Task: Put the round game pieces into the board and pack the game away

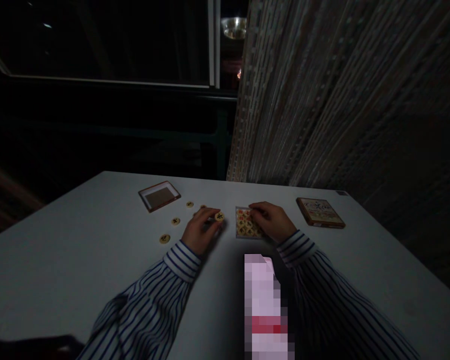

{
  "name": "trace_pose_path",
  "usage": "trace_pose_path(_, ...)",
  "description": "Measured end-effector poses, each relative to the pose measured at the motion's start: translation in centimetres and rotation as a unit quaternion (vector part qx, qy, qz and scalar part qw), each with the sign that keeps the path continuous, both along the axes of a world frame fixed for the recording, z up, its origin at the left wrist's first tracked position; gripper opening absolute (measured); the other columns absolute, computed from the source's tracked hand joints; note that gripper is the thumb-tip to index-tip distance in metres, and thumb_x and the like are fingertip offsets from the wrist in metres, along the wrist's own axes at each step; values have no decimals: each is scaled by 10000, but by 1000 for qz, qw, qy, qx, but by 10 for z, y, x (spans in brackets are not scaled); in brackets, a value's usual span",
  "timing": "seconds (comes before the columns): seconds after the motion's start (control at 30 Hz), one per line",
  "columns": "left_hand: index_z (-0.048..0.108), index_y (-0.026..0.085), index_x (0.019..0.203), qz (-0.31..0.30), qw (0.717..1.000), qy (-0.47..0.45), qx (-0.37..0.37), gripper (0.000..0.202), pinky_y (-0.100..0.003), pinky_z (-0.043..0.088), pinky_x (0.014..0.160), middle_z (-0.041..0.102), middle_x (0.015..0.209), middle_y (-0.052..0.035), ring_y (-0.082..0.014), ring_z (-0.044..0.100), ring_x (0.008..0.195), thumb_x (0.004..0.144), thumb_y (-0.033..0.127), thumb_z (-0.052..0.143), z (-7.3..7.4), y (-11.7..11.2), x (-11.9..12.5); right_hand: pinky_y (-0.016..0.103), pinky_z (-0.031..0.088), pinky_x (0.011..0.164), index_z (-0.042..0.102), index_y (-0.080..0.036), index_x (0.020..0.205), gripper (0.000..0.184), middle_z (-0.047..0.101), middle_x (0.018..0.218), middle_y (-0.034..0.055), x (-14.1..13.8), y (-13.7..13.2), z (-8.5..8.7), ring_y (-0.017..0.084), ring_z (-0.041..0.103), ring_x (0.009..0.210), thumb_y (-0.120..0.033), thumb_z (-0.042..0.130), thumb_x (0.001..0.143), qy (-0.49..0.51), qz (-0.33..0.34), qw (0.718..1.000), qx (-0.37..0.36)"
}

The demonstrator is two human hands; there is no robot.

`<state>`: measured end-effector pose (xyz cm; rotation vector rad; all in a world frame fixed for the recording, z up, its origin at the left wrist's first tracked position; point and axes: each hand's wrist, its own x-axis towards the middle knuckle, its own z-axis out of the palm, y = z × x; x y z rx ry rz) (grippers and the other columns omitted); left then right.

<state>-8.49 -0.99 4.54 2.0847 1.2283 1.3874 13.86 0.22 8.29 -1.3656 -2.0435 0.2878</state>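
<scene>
The pale bench (pixel 78 260) carries everything. At its middle sits a small tray (pixel 243 231) of packed discs, steadied by the right hand (pixel 272 220), fingers curled on its edge. Just left of the tray, the left hand (pixel 200 230) pinches one disc (pixel 219 216); loose discs (pixel 175 221) lie farther left.

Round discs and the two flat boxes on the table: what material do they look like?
Round discs: pale cream, smooth, dark stamped marks; looks like light wood or plastic, too dim to tell. The left hand pinches one. Open box: thin red-brown rim, matte brown inside, probably cardboard. Closed box: printed top, likely printed cardboard. Table: smooth matte white, possibly laminate.
</scene>
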Motion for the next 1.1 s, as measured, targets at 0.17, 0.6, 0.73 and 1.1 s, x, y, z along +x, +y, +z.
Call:
trace_pose_path(0.17,567,176,1021,-20,999,26,2,270,-350,481,790,564,1002,-84,-186,537,938,779,286,524,0,4,17,273,445,730,639,-184,923,240,659,881,39,10,1,0,153,590,803,-264,461,782,33,-15,999,-3)
trace_pose_path(0.6,587,170,1011,-40,999,31,-4,260,-324,464,793,572,910,-63,-166,549,862,773,266,544,2,16,55,242,433,631,639,-172,833,220,656,757,24,24,12,1,141,588,707,-289,459,784,55,-20,998,-20)
trace_pose_path(0.73,592,188,1005,-47,999,19,6,257,-318,465,780,571,889,-45,-157,549,838,767,277,554,6,23,65,241,430,645,635,-169,815,197,653,754,21,24,16,7,135,583,709,-263,466,778,55,-2,998,-15)
trace_pose_path(1.1,593,208,1026,-55,998,-14,-11,266,-304,468,777,560,907,-43,-155,549,854,768,260,557,-5,30,91,235,430,625,635,-155,774,161,645,712,18,32,24,6,123,569,670,-245,505,743,76,11,995,-64)
